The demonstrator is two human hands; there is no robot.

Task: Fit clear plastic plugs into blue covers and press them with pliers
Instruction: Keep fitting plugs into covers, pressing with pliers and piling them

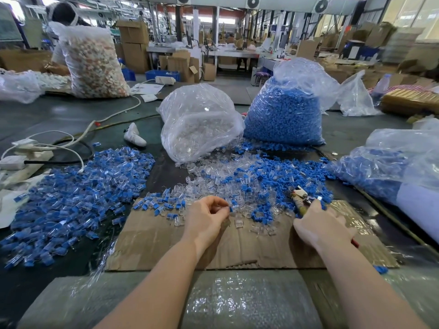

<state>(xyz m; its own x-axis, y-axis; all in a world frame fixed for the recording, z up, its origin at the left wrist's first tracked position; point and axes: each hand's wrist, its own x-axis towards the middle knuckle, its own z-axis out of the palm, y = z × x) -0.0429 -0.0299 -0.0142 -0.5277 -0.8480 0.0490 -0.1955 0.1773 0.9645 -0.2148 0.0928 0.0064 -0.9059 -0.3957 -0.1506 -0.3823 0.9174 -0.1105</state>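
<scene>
**Picking the next plug and cover from the loose pile**

Two big clear bags stand at the back of the dark desk (71, 119): the bag of clear plugs (198, 124) on the left, slumped open and spilling forward, and the bag of blue covers (285, 112) just beside it on the right. A third bag of blue parts (389, 167) lies at the right edge. To the left spreads a wide heap of assembled pieces (78, 186), blue and clear joined. Between that heap and the hands lies the mixed pile of loose plugs and covers (249, 181), spilling onto a flattened cardboard sheet (237, 248).

The right hand (320, 224) rests at the pile's near edge, its fingers curled round the handles of the pliers (300, 198), whose head points up and away into the parts. The left hand (207, 214) has its fingers (222, 206) bunched, pinching a small piece with a speck of blue at the tips; whether a clear plug is already seated in it is too small to tell.

To do this step well, I judge the plug should be lined up squarely with the cover's opening before the pliers close, and squeezed evenly so the clear plastic does not crack or sit crooked.
</scene>
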